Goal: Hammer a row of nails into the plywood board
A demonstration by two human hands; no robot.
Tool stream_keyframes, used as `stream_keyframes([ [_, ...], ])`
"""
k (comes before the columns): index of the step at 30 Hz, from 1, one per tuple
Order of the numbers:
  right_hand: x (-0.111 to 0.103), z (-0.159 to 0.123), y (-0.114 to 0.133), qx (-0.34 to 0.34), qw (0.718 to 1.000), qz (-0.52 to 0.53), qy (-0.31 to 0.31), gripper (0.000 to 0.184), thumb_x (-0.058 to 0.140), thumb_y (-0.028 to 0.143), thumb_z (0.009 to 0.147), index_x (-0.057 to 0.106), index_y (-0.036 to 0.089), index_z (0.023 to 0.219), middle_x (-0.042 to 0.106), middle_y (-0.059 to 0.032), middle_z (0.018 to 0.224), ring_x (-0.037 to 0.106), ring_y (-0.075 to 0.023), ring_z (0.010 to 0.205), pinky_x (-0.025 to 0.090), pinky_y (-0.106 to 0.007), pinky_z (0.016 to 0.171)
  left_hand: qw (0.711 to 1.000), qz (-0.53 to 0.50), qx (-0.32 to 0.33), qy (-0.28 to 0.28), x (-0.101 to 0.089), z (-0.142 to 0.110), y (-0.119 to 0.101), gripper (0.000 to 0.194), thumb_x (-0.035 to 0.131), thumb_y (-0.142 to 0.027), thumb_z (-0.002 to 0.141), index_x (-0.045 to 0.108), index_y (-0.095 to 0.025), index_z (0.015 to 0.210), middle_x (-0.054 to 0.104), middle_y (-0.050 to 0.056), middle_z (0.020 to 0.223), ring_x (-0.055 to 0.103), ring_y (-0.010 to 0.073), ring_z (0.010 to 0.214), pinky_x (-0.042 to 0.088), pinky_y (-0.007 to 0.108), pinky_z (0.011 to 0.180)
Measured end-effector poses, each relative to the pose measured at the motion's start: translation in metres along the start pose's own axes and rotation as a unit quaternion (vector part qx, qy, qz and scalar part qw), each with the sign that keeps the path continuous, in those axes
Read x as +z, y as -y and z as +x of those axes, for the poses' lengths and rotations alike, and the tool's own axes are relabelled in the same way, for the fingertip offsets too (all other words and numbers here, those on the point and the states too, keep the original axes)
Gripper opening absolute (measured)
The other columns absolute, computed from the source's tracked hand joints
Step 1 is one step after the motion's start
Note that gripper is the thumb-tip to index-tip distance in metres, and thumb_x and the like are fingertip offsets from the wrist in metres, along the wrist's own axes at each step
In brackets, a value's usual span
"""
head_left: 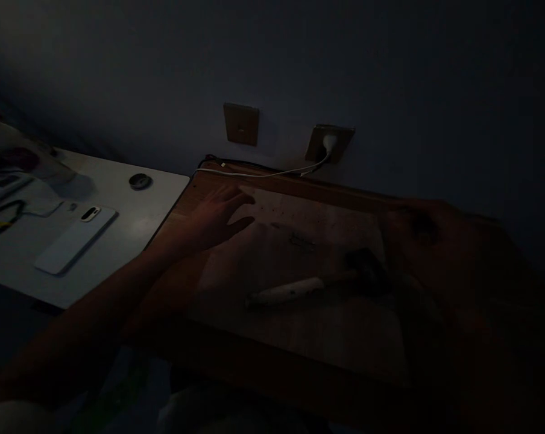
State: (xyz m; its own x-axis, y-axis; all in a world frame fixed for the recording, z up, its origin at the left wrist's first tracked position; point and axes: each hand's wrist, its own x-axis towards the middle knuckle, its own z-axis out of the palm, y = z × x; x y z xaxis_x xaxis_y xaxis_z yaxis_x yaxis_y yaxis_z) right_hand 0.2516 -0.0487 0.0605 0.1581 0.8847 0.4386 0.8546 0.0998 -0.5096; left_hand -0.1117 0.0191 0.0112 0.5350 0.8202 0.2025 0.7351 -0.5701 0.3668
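My left hand [216, 220] rests at the left edge of a pale wooden board [272, 325], its fingers stretched apart and nothing in them. Beyond its fingertips a few small dark dots, perhaps nails or holes, mark the board. A small heap of thin metal pieces that look like nails [302, 243] lies near the middle. A hammer [290, 292] with a light grip and a dark head lies across the board. To the right, my right hand [439, 247] is dim and blurred, its fingers curled around a dark shape I cannot make out.
The board lies on a brown wooden table [177, 289] against the wall. A white cable [263, 175] runs along its back to a wall socket [330, 143]. On the white table [110, 169] at left are a phone [76, 241] and a small round tin [140, 181].
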Motion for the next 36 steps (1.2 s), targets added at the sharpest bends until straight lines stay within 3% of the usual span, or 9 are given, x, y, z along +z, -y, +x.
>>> stream_keyframes([
  [4, -0.008, -0.055, -0.042, 0.219, 0.974, 0.055, 0.021, 0.009, 0.068, 0.041, 0.088, 0.067, 0.037, 0.096, 0.078, -0.0162, 0.119, 0.074, -0.0369, 0.112, 0.057, -0.050, 0.093, 0.989, -0.060, -0.135, -0.012, 0.009, -0.070, 0.013, 0.036, 0.057, -0.048, 0.099, 0.068, -0.027, 0.126, 0.070, 0.010, 0.134, 0.067, 0.0318, 0.123, 0.056, 0.044, 0.106],
  [7, -0.011, -0.099, -0.057, 0.315, 0.945, 0.059, 0.060, 0.026, 0.066, 0.060, 0.085, 0.064, 0.041, 0.103, 0.072, -0.0170, 0.134, 0.067, -0.0416, 0.129, 0.051, -0.056, 0.106, 0.966, -0.132, -0.221, -0.004, 0.016, -0.102, -0.001, 0.032, 0.053, -0.046, 0.101, 0.069, -0.027, 0.122, 0.075, 0.008, 0.125, 0.073, 0.0294, 0.111, 0.060, 0.041, 0.095],
  [12, -0.006, -0.138, -0.060, 0.358, 0.926, 0.094, 0.076, 0.069, 0.067, 0.071, 0.066, 0.063, 0.025, 0.117, 0.068, -0.0211, 0.141, 0.059, -0.0480, 0.139, 0.044, -0.063, 0.118, 0.950, -0.186, -0.250, -0.014, 0.022, -0.109, -0.033, 0.042, 0.054, -0.044, 0.100, 0.064, -0.023, 0.134, 0.073, 0.013, 0.133, 0.071, 0.0318, 0.119, 0.060, 0.046, 0.097],
  [15, -0.003, -0.145, -0.058, 0.391, 0.913, 0.089, 0.080, 0.073, 0.066, 0.073, 0.066, 0.065, 0.022, 0.119, 0.068, -0.0220, 0.141, 0.060, -0.0480, 0.136, 0.047, -0.062, 0.114, 0.946, -0.180, -0.266, -0.040, 0.026, -0.105, -0.039, 0.043, 0.056, -0.042, 0.096, 0.062, -0.021, 0.133, 0.073, 0.015, 0.128, 0.070, 0.0318, 0.116, 0.060, 0.045, 0.094],
  [20, 0.007, -0.151, -0.047, 0.382, 0.917, 0.106, 0.046, 0.069, 0.067, 0.070, 0.075, 0.066, 0.022, 0.124, 0.072, -0.0193, 0.136, 0.066, -0.0446, 0.127, 0.052, -0.059, 0.105, 0.925, -0.210, -0.311, -0.066, 0.028, -0.106, -0.029, 0.036, 0.057, -0.050, 0.091, 0.058, -0.022, 0.113, 0.075, 0.009, 0.105, 0.073, 0.0275, 0.092, 0.059, 0.039, 0.076],
  [24, 0.031, -0.155, -0.030, 0.324, 0.933, 0.159, 0.007, 0.064, 0.067, 0.070, 0.077, 0.070, 0.021, 0.118, 0.077, -0.0146, 0.126, 0.068, -0.0411, 0.121, 0.052, -0.055, 0.101, 0.902, -0.222, -0.348, -0.125, 0.012, -0.123, -0.012, 0.040, 0.059, -0.058, 0.087, 0.055, -0.024, 0.108, 0.076, 0.009, 0.108, 0.074, 0.0270, 0.096, 0.060, 0.037, 0.077],
  [27, 0.057, -0.158, -0.008, 0.314, 0.927, 0.203, 0.029, 0.062, 0.071, 0.068, 0.078, 0.069, 0.022, 0.120, 0.078, -0.0146, 0.127, 0.070, -0.0392, 0.120, 0.054, -0.052, 0.098, 0.884, -0.207, -0.384, -0.168, -0.011, -0.137, 0.008, 0.043, 0.062, -0.059, 0.086, 0.055, -0.024, 0.110, 0.077, 0.012, 0.122, 0.075, 0.0288, 0.105, 0.061, 0.036, 0.075],
  [31, 0.093, -0.161, 0.026, 0.300, 0.904, 0.294, 0.082, 0.058, 0.075, 0.063, 0.082, 0.066, 0.024, 0.125, 0.079, -0.0155, 0.123, 0.074, -0.0368, 0.113, 0.058, -0.050, 0.091, 0.853, -0.173, -0.461, -0.173, -0.044, -0.149, 0.043, 0.040, 0.065, -0.054, 0.086, 0.057, -0.024, 0.111, 0.076, 0.015, 0.132, 0.076, 0.0308, 0.106, 0.061, 0.036, 0.074],
  [36, 0.113, -0.160, 0.047, 0.286, 0.894, 0.322, 0.127, 0.058, 0.079, 0.060, 0.080, 0.067, 0.025, 0.123, 0.080, -0.0156, 0.117, 0.077, -0.0345, 0.103, 0.060, -0.048, 0.087, 0.823, -0.144, -0.525, -0.163, -0.062, -0.154, 0.062, 0.032, 0.064, -0.044, 0.090, 0.059, -0.021, 0.111, 0.075, 0.015, 0.133, 0.076, 0.0287, 0.104, 0.058, 0.032, 0.074],
])
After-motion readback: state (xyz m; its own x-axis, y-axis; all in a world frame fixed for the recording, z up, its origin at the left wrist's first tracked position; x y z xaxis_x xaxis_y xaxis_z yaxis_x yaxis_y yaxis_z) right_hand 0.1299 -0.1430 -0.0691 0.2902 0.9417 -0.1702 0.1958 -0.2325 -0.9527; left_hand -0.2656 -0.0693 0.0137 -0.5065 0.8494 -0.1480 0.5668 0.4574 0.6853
